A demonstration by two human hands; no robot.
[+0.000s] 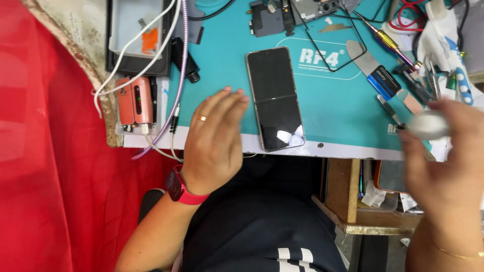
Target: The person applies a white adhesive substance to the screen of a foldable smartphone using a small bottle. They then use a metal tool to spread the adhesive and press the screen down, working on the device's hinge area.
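Note:
A long foldable phone (275, 98) lies flat and unfolded on the teal work mat (333, 108), its dark screen up and small white scraps near its lower end. My left hand (214, 141) rests flat on the mat just left of the phone, fingers spread, a ring on one finger and a red watch on the wrist. My right hand (446, 161) hovers blurred at the right edge of the mat, fingers closed around a small white roundish object (427, 125).
Screwdrivers, tweezers and a blue-handled pry blade (375, 70) lie at the mat's right. Phone parts (269, 17) and a thin black frame sit at the top. A pink power bank (135, 99) with white cables lies left, beside a white tray (133, 25). Red cloth covers the far left.

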